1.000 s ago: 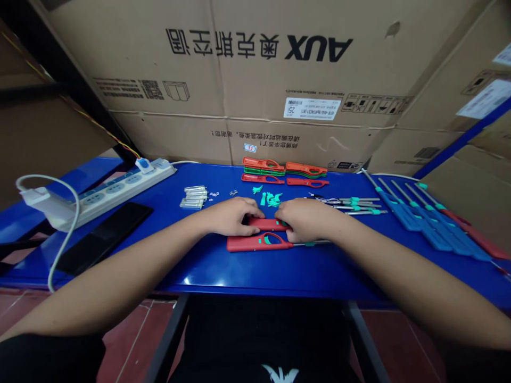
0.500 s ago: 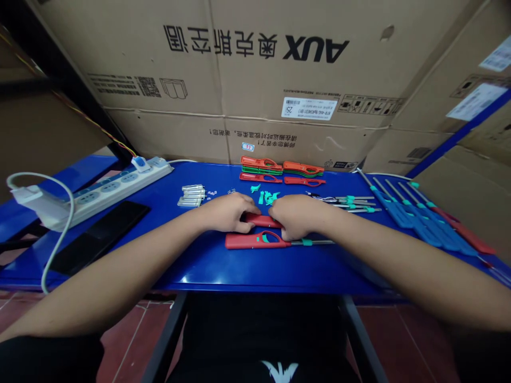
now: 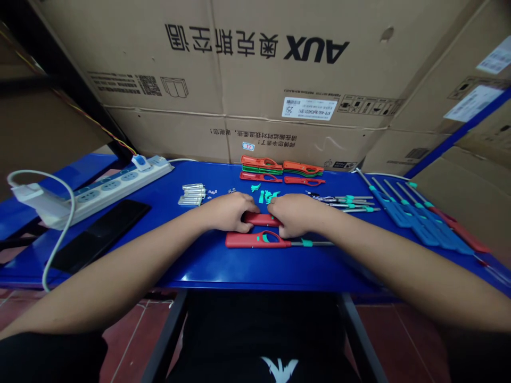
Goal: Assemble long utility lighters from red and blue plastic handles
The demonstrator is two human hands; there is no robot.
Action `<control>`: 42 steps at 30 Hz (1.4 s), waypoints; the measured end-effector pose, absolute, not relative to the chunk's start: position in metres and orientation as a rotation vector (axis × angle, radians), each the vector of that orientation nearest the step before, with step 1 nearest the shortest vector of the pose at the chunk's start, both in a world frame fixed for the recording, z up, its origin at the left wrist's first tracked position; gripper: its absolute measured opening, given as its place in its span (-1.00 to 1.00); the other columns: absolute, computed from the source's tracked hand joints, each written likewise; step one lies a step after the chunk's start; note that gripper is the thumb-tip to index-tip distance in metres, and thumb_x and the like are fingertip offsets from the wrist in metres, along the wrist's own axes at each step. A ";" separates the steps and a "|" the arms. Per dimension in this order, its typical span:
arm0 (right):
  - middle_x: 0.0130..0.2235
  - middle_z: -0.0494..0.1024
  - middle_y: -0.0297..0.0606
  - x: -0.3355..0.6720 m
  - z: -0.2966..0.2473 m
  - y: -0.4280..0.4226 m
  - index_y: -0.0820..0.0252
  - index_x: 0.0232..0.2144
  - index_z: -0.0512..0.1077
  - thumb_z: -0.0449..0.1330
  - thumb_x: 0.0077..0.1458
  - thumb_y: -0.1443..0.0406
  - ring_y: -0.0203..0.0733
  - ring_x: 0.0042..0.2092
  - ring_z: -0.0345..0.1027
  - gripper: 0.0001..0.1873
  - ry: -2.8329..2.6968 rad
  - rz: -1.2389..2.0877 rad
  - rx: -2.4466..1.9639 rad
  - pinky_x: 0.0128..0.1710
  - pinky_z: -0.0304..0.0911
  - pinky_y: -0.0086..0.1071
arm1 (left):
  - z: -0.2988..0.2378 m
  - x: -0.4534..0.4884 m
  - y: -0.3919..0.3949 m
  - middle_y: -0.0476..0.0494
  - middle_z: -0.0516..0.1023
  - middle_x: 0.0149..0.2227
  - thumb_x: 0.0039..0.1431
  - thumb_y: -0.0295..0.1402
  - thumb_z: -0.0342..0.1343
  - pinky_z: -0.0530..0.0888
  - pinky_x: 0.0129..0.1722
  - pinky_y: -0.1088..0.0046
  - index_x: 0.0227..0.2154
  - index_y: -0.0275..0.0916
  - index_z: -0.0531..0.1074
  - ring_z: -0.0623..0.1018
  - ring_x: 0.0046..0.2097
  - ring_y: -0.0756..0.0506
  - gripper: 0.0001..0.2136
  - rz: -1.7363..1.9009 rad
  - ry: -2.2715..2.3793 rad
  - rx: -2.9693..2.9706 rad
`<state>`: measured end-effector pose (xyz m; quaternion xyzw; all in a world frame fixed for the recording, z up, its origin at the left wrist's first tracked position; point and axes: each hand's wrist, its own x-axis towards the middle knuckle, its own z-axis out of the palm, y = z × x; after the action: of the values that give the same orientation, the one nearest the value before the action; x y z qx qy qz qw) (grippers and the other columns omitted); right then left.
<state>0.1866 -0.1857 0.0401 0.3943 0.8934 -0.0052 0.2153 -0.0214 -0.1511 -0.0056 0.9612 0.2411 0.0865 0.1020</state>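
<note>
Left hand (image 3: 227, 211) and right hand (image 3: 294, 214): both curled, gripping opposite ends of a red lighter body (image 3: 261, 218) on the blue table (image 3: 191, 268). Just nearer: one long red lighter (image 3: 255, 240), lying flat, metal tip rightward. Farther: green clips (image 3: 266, 197); stacked red handles (image 3: 261, 169).

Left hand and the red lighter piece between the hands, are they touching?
Touching. The head view shows the left hand with its fingertips over the end of the red lighter piece.
</note>
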 end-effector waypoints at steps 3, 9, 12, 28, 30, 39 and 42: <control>-0.20 0.59 -0.03 0.192 0.040 -0.188 0.27 -0.22 0.53 0.21 -0.05 0.26 -0.02 -0.26 0.45 -0.68 2.499 0.001 1.119 -0.38 0.17 -0.32 | -0.006 -0.019 -0.152 -0.14 0.58 -0.29 0.04 -0.30 0.22 0.40 -0.26 0.40 -0.20 -0.26 0.60 0.54 -0.29 -0.11 -0.74 0.181 0.740 2.842; -0.18 0.57 -0.05 0.200 0.031 -0.190 0.26 -0.16 0.48 0.17 -0.03 0.27 -0.07 -0.31 0.42 -0.66 2.577 0.090 1.164 -0.43 0.09 -0.32 | -0.003 -0.014 -0.157 -0.16 0.55 -0.33 0.03 -0.31 0.23 0.40 -0.29 0.40 -0.21 -0.28 0.59 0.52 -0.30 -0.12 -0.75 0.155 0.797 2.839; -0.15 0.54 -0.09 0.207 0.028 -0.190 0.24 -0.16 0.45 0.17 -0.01 0.26 -0.12 -0.33 0.39 -0.68 2.655 0.121 1.214 -0.46 0.02 -0.34 | -0.003 -0.016 -0.157 -0.17 0.57 -0.28 0.05 -0.28 0.23 0.42 -0.25 0.36 -0.15 -0.29 0.57 0.54 -0.27 -0.14 -0.70 0.161 0.800 2.833; -0.21 0.61 -0.23 0.236 0.031 -0.197 0.20 -0.11 0.54 0.12 0.25 0.25 -0.27 -0.27 0.41 -0.74 3.029 -0.792 1.093 -0.24 0.20 -0.41 | 0.035 -0.038 -0.186 -0.11 0.59 -0.29 0.16 -0.21 0.19 0.41 -0.24 0.42 -0.13 -0.21 0.57 0.55 -0.27 -0.10 -0.73 0.242 0.714 2.798; -0.13 0.59 -0.18 0.231 0.027 -0.199 0.21 -0.07 0.52 0.11 0.25 0.25 -0.24 -0.23 0.40 -0.72 3.078 -0.649 1.143 -0.22 0.20 -0.39 | 0.034 -0.044 -0.185 -0.12 0.60 -0.30 0.19 -0.17 0.18 0.41 -0.26 0.42 -0.15 -0.21 0.59 0.56 -0.28 -0.10 -0.72 0.195 0.764 2.770; -0.16 0.58 -0.12 0.196 0.034 -0.227 0.24 -0.21 0.54 0.16 0.10 0.26 -0.13 -0.23 0.40 -0.75 2.922 -0.215 0.927 -0.32 0.17 -0.33 | 0.027 -0.055 -0.181 -0.21 0.56 -0.10 0.27 -0.08 0.11 0.44 -0.10 0.33 -0.04 -0.22 0.51 0.56 -0.09 -0.18 -0.64 0.140 0.846 2.766; -0.17 0.59 -0.08 0.179 0.033 -0.235 0.27 -0.24 0.55 0.15 0.04 0.31 -0.09 -0.27 0.43 -0.75 2.771 -0.103 0.999 -0.36 0.20 -0.29 | 0.031 -0.056 -0.196 -0.16 0.55 -0.17 0.13 -0.02 0.24 0.44 -0.17 0.37 -0.15 -0.22 0.52 0.55 -0.17 -0.15 -0.62 0.105 0.840 2.694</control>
<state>0.1789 -0.2347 0.0333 0.3372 0.9358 -0.0347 0.0968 -0.0561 -0.1961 0.0306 0.9420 0.2936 0.0366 0.1583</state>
